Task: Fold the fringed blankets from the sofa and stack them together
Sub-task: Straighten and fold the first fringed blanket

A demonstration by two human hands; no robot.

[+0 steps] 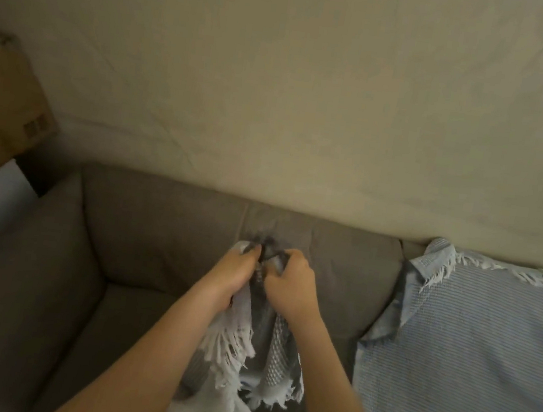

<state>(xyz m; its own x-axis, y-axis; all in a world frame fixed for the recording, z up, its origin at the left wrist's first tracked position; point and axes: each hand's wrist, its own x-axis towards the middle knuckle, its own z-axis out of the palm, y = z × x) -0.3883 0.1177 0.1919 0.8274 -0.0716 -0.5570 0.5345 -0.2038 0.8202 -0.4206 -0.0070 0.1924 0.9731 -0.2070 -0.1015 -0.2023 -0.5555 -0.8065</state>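
Note:
A grey blanket (263, 336) with white fringe hangs bunched in front of me over the grey sofa (155, 242). My left hand (233, 271) and my right hand (290, 288) grip its top edge close together, almost touching, held up before the backrest. The fringe dangles below my forearms. A light blue striped blanket (471, 353) with white fringe along its top lies spread over the sofa's right seat and backrest.
A cardboard box (2, 111) stands at the left beyond the sofa's armrest (12, 275). A beige wall (313, 90) runs behind the sofa. The left seat cushion (116, 323) is bare.

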